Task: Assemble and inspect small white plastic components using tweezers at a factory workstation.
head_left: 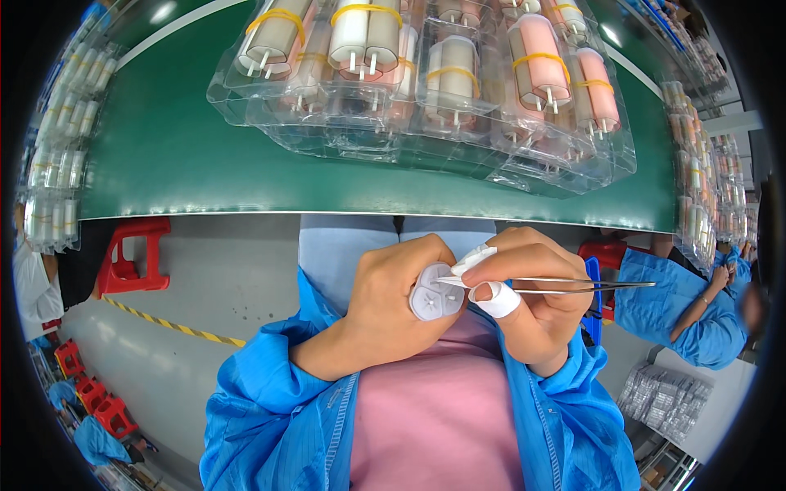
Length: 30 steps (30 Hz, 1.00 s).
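Observation:
My left hand (pixel 378 282) is closed around a bundle of pale, round-ended tubes (pixel 429 304), held above my lap. Their whitish ends face up, with small raised stems in the middle. A pair of metal tweezers (pixel 602 286) is pinched in my right hand (pixel 536 274). Its tips reach the tube ends, touching or very near one stem; I cannot tell which. White wrappings (pixel 498 300) cover the right thumb and a fingertip. Beyond my hands, stacked clear plastic trays (pixel 352 141) hold several similar tube bundles (pixel 540 69) in white, grey and pink, bound with yellow rubber bands.
The trays stand on a green table (pixel 180 164) whose near edge runs just beyond my hands. More tube bundles (pixel 61 164) are stacked at the far left and right. A red stool (pixel 139 258) stands left; a co-worker in a blue sleeve (pixel 667 299) is at right.

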Available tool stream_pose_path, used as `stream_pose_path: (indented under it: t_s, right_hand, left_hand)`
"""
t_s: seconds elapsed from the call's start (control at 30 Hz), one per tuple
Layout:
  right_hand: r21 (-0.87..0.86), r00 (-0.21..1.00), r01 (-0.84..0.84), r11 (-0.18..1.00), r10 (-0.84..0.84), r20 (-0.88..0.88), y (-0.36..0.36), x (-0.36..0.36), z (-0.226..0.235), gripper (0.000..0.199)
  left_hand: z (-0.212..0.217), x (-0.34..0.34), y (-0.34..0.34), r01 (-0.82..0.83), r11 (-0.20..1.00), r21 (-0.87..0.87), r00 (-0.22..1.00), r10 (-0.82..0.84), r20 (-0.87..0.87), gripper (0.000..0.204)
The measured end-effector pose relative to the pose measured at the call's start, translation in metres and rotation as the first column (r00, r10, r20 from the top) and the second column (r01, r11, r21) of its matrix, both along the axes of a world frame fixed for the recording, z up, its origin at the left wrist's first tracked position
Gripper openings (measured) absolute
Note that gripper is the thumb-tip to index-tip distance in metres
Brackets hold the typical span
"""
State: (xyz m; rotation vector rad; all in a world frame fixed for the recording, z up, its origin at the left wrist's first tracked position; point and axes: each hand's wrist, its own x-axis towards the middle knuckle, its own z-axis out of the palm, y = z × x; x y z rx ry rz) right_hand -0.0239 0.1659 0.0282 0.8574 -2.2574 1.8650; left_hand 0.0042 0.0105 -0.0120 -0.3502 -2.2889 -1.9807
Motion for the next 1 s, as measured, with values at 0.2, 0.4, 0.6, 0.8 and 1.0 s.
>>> stream_pose_path:
  t_s: [0.2,0.4,0.6,0.8,1.0]
  right_hand:
    - [0.013,1.000,0.015,1.000,-0.015,-0.012,-0.0007,0.0002,-0.0011,0.011]
    - [0.036,0.999,0.014,0.999,-0.012,-0.032,-0.0005,-0.0003,0.0004,0.013]
    - [0.022,1.000,0.019,1.000,-0.019,0.002,0.0009,0.0013,0.0018,0.014]
    - [0.005,1.000,0.013,1.000,-0.013,0.004,0.0012,0.0010,0.0030,0.014]
    - [0.026,1.000,0.028,0.999,-0.028,0.000,-0.0004,0.0016,0.0034,0.013]
  left_hand:
    - [0.0004,0.0001,0.0000,-0.003,1.000,-0.008,1.000,0.003,-0.006,0.021]
    - [0.0014,-0.0005,-0.0015,-0.007,1.000,-0.020,1.000,0.006,-0.006,0.021]
    - [0.0043,-0.0011,-0.0019,0.003,1.000,-0.010,1.000,-0.003,-0.019,0.021]
    - [0.0073,-0.0015,-0.0019,0.011,0.999,-0.030,1.000,-0.011,-0.025,0.021]
    - [0.0056,-0.0018,-0.0023,0.008,0.999,-0.040,0.999,-0.010,-0.039,0.021]
